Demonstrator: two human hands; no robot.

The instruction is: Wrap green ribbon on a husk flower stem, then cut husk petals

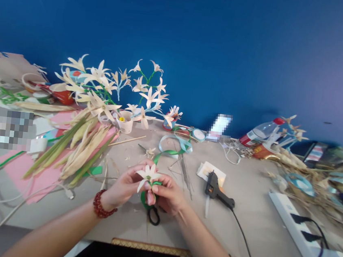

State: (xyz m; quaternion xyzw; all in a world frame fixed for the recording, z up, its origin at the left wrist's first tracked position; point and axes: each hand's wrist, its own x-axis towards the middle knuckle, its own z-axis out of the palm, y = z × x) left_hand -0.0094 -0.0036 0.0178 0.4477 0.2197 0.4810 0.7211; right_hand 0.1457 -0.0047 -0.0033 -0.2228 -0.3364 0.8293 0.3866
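Clock directions are taken from the white flower (149, 174), which sits upright between the 2 hands. Closest in, a black loop handle (153, 216) lies at 5 o'clock, just under the fingers; a dropping wrist could knock it or snag the green tape on it.

The left hand (125, 186) is closed around the flower's base, thumb and fingers pinching. The right hand (169, 194) is also closed, its fingertips gripping green tape (156, 183) beside the stem. Too hard a pinch could crease or split the thin petals; a slack hold on the tape could let it spring loose. A green ribbon (170, 153) loops away toward 1 o'clock; whether it joins that tape is hidden, but if it does, a catch there could tug the flower sideways.

At 2 o'clock, loose thin wires (185, 175) could prick or roll under a reaching hand. The glue gun (216, 188) lies at 3 o'clock, touching a card (216, 173); if hot, it could burn skin or drip. Its cord (244, 232) trails to 4 o'clock, where a forearm could drag it.

Between 9 and 10 o'clock, dry husks (80, 151) could tear under an elbow. Farther, at 11 o'clock, a white cup (125, 123) stands beneath crowded blooms (99, 72) and could tip from a bump.
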